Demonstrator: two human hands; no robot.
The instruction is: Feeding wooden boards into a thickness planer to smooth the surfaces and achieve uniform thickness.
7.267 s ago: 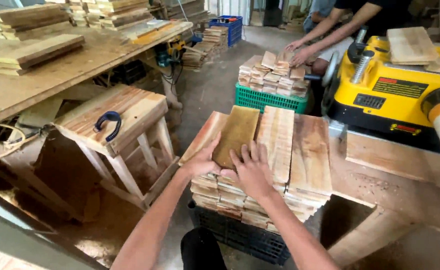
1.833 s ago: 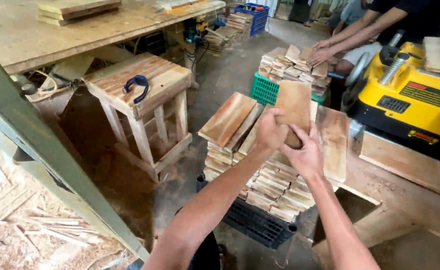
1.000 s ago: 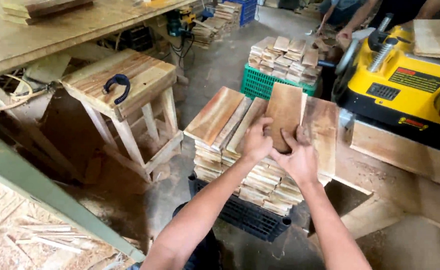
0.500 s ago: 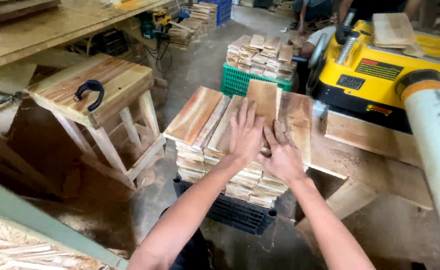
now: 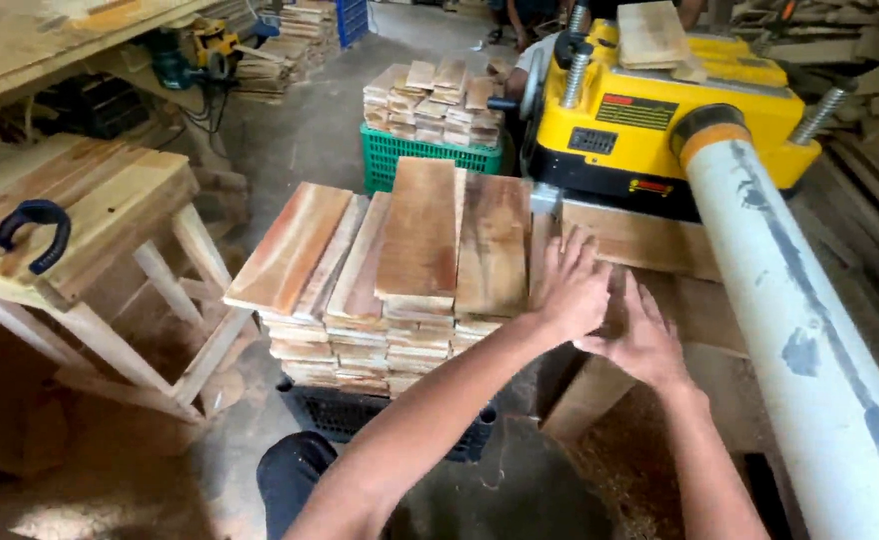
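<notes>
Both hands empty, fingers spread flat, gripping nothing. My left hand (image 5: pixel 572 290) lies palm-down against the right edge of the board stack (image 5: pixel 400 270), apparently to square that side. My right hand (image 5: pixel 645 340) rests just beside it on the planer's wooden outfeed bed (image 5: pixel 640 240). The stack sits on a black crate (image 5: pixel 360 425), close to the yellow planer (image 5: pixel 660 110). A white dust pipe (image 5: pixel 800 320) runs along my right.
</notes>
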